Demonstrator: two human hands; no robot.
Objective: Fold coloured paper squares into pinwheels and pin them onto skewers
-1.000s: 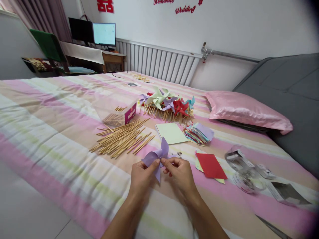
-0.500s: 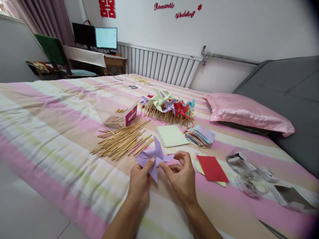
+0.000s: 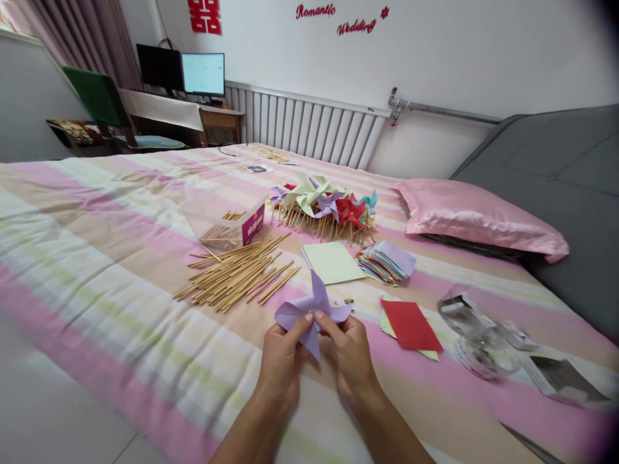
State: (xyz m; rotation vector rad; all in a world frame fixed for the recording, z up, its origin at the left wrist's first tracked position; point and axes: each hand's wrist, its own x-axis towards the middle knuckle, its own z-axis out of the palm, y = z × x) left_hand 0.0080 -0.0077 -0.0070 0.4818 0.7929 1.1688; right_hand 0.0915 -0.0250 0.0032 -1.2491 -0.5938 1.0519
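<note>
Both hands meet at the near edge of the bed (image 3: 97, 212), just above the striped sheet. Left hand (image 3: 283, 357) pinches the purple pinwheel (image 3: 312, 309) at its middle from the left, thumb on top and fingers curled beneath. Right hand (image 3: 351, 354) pinches the same middle from the right, fingertips touching the paper close to the left thumb. One pinwheel blade points up, one down between the two hands, and one out to each side.

Just beyond the pinwheel, toward the middle of the bed, lies a loose pile of sticks (image 3: 236, 274), fanned out and running diagonally. Behind the sticks stands a clear box (image 3: 227, 222) with a magenta label, and more sticks show inside it. Right of the sticks lies a pale green sheet (image 3: 333, 261), flat. Beside that, further right, sits a paper stack (image 3: 387, 261) in mixed colours, slightly spread. Behind both rests a heap of finished pinwheels (image 3: 324, 203) on sticks, green, purple, red and blue.

Right of the right hand lies a red sheet (image 3: 409, 324) on top of a yellowish one. Further right sit clear tape rolls (image 3: 476, 341) and torn packaging. A pink pillow (image 3: 478, 219) lies at the far right edge, against the grey headboard (image 3: 561, 167).
</note>
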